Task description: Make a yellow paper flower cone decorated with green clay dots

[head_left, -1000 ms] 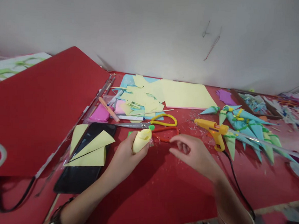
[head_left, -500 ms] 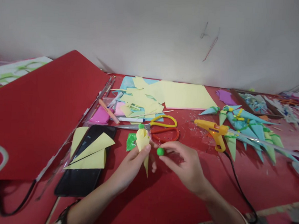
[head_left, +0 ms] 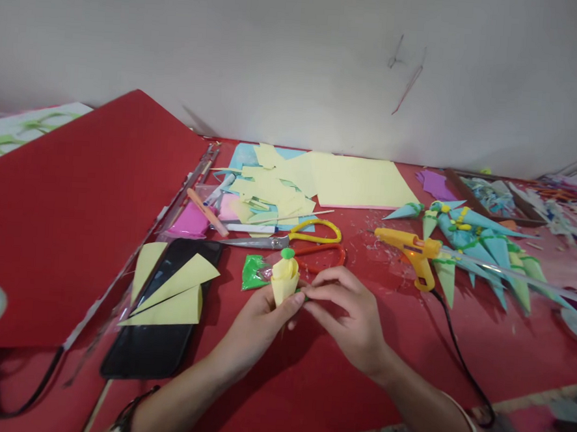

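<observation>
Head view: your left grip (head_left: 257, 318) clamps rolled, green-topped yellow cone (head_left: 284, 289); your right grip (head_left: 355, 311) pinches green bit (head_left: 299, 294) beside it; pale pieces (head_left: 179, 282) on phone (head_left: 138, 357) lie unrolled.

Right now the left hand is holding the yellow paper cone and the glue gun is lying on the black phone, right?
Not quite. The head view shows the glue gun lying on the red table, not on the phone. The left hand does hold the yellow paper cone.
</observation>
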The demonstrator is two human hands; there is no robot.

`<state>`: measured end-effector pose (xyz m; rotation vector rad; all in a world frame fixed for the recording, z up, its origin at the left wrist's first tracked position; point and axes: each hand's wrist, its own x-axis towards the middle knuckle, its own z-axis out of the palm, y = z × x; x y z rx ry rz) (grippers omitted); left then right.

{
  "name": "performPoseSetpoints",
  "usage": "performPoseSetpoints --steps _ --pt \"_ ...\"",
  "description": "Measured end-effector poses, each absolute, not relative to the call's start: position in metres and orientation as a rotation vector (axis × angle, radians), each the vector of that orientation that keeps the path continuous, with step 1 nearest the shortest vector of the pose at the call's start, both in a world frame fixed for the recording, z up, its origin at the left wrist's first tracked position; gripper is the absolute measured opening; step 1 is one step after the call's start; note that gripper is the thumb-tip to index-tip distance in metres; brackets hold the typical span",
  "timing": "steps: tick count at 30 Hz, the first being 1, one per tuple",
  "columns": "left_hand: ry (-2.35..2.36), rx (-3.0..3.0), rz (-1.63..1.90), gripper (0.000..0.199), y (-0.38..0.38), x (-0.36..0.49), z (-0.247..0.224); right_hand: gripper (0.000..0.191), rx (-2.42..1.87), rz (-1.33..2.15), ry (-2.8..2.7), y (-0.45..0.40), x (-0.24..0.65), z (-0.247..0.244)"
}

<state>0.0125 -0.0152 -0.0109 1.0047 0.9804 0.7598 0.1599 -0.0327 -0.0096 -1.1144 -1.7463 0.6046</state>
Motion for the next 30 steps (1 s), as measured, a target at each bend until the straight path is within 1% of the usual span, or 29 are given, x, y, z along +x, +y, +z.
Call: performPoseSetpoints --steps 2,7,10,12,14,19,21,24,27,30 --pt "0.985 0.956 0.761 0.031 -0.016 0.013 -0.01 0.01 -1.108 0.616 -1.726 -0.034 0.159 -0.009" --pt "0.972 0.899 0.752 0.034 -0.018 0.013 -0.008 0.006 -1.12 0.742 -1.579 -0.032 0.159 -0.006" --pt "0.923 0.859 0.742 0.033 -0.018 0.012 -0.012 0.005 -1.176 0.88 -1.229 -0.026 0.166 -0.006" --pt "0.9 0.83 0.748 0.03 -0.017 0.011 -0.015 0.006 -1.162 0.912 -0.944 -0.021 0.173 -0.008" --pt "0.871 0.806 0.76 0.029 -0.016 0.01 -0.018 0.008 -1.124 0.922 -0.8 -0.018 0.178 -0.011" --pt "0.836 0.787 0.716 0.031 -0.013 0.01 -0.019 0.014 -1.158 0.964 -1.017 -0.022 0.174 -0.01" --pt "0.853 0.802 0.682 0.03 -0.013 0.01 -0.017 0.011 -1.176 0.976 -1.079 -0.026 0.171 -0.006" --pt "0.884 0.821 0.656 0.029 -0.013 0.011 -0.012 0.001 -1.208 1.01 -1.088 -0.03 0.168 -0.002" --pt "0.865 0.827 0.632 0.03 -0.013 0.012 -0.008 0.01 -1.233 1.02 -1.098 -0.031 0.168 -0.001" --pt "0.826 0.827 0.61 0.029 -0.014 0.012 -0.007 0.003 -1.23 1.007 -1.134 -0.029 0.168 -0.002"
